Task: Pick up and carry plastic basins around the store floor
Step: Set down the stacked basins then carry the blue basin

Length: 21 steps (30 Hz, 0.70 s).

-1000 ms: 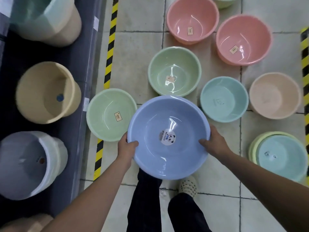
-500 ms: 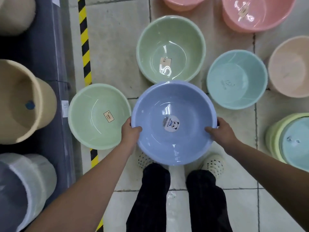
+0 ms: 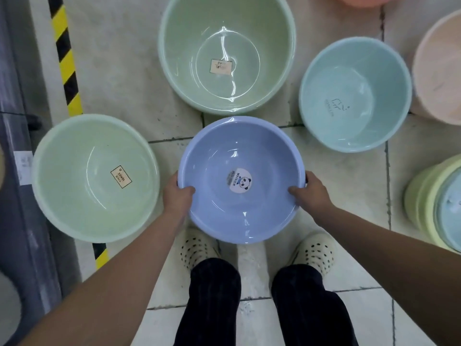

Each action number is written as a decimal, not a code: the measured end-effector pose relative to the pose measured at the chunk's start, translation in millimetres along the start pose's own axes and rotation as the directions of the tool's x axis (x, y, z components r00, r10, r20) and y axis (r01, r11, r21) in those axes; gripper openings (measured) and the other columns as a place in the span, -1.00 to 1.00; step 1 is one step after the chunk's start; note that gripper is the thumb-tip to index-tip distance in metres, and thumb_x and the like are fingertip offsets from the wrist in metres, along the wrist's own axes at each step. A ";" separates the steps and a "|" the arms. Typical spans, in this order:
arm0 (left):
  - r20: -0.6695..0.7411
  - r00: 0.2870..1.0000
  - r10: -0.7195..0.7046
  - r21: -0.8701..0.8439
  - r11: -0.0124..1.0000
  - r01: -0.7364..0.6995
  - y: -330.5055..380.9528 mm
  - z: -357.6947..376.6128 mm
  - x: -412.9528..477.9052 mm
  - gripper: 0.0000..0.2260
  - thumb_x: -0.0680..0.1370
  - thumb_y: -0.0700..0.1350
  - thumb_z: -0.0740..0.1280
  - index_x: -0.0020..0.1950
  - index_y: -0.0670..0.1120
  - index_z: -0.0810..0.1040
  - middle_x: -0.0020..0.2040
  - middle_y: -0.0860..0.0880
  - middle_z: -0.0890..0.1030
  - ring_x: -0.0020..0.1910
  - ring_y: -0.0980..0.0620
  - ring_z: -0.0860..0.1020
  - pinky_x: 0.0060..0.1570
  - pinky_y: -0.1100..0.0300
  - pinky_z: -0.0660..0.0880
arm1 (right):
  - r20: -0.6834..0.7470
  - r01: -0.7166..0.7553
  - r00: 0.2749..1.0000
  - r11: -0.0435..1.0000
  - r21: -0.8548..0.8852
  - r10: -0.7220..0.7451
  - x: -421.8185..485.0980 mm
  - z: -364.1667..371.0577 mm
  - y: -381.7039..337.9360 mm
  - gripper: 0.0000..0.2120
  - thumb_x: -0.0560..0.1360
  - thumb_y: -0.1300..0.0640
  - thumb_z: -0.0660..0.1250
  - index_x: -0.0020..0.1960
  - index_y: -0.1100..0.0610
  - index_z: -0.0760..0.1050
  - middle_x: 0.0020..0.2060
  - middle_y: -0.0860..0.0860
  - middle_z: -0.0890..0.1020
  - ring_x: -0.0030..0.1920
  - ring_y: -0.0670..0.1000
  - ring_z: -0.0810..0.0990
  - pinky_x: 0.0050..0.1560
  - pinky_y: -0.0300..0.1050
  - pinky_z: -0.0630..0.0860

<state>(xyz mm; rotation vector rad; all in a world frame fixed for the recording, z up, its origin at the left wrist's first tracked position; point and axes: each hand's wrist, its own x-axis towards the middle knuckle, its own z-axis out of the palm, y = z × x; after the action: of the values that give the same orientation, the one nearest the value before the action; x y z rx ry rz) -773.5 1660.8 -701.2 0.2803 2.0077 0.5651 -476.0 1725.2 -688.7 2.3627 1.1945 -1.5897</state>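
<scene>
Above the tiled floor (image 3: 119, 71), in the head view, we hold a blue basin (image 3: 241, 179) level in front of our legs, its mouth facing up and a round panda sticker (image 3: 240, 181) in its bottom. Our left hand (image 3: 177, 196) is clamped on the basin's left rim, thumb hooked inside and fingers underneath; our right hand (image 3: 310, 192) is clamped on the right rim the same way. The basin hangs over the toes of our cream perforated shoes (image 3: 195, 248), and its far edge sits just short of a large green basin (image 3: 227, 53) standing on the floor ahead. A second green basin (image 3: 96, 177) with a square label stands just beside our left hand. A pale teal basin (image 3: 355, 93) stands ahead on the right, and a peach basin (image 3: 439, 68) beyond it. A yellow-and-black striped line (image 3: 65, 58) runs along the floor on the left.
</scene>
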 end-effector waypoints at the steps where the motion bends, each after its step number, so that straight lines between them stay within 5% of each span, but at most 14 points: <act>1: 0.018 1.000 0.005 0.007 1.000 -0.005 -4.2 3.7 3.6 -0.67 0.41 -0.39 0.26 0.05 -0.06 0.58 -0.08 -0.08 0.65 -0.15 -0.08 0.60 -0.13 0.03 0.58 | -0.010 0.000 1.000 1.000 -0.006 0.000 4.7 2.3 4.9 -0.59 0.47 0.23 0.33 0.31 0.15 0.42 0.03 0.05 0.55 0.01 0.12 0.51 -0.04 -0.04 0.46; 4: 0.025 1.000 0.017 0.006 1.000 -0.017 -15.4 16.8 11.5 -0.65 0.42 -0.41 0.25 0.03 -0.02 0.58 -0.05 -0.07 0.65 -0.09 -0.10 0.60 -0.08 0.02 0.57 | -0.056 0.011 0.998 1.000 -0.003 -0.011 13.9 8.8 18.7 -0.59 0.47 0.25 0.30 0.31 0.13 0.44 -0.02 0.00 0.53 -0.01 0.12 0.50 -0.17 -0.12 0.37; 7: 0.028 0.999 0.021 0.008 1.000 -0.021 -25.1 30.1 13.8 -0.61 0.44 -0.41 0.28 0.21 -0.12 0.57 -0.01 -0.03 0.64 -0.03 -0.08 0.60 -0.07 0.08 0.56 | -0.086 0.023 0.996 0.998 0.054 -0.019 15.2 13.8 33.8 -0.57 0.47 0.26 0.29 0.34 0.11 0.44 -0.02 -0.03 0.53 -0.04 0.08 0.47 -0.27 -0.26 0.32; 12: 0.046 0.999 0.019 0.017 1.000 -0.020 -31.0 44.2 19.0 -0.52 0.45 -0.40 0.29 0.32 -0.06 0.53 0.06 0.00 0.63 0.02 -0.03 0.59 0.04 0.04 0.57 | -0.088 0.020 0.996 0.980 0.197 -0.003 14.4 16.9 50.9 -0.35 0.30 0.06 0.23 0.40 0.03 0.41 0.07 -0.02 0.57 0.01 0.05 0.50 -0.04 -0.12 0.38; 21: 0.059 0.998 -0.039 0.105 0.994 0.032 -6.7 48.5 12.7 -0.55 0.44 -0.42 0.21 0.25 -0.07 0.53 0.03 -0.06 0.61 -0.02 -0.09 0.57 -0.08 0.09 0.54 | 0.033 0.006 0.999 0.972 0.235 -0.015 12.2 -5.6 53.7 -0.34 0.30 0.09 0.32 0.41 -0.03 0.38 0.11 -0.04 0.56 0.11 0.11 0.55 0.08 0.07 0.52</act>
<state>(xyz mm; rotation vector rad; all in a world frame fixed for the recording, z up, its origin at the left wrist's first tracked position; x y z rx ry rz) -736.9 1673.6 -733.8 0.3209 1.9821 0.4250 -436.4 1697.0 -715.1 2.4553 1.0673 -1.8624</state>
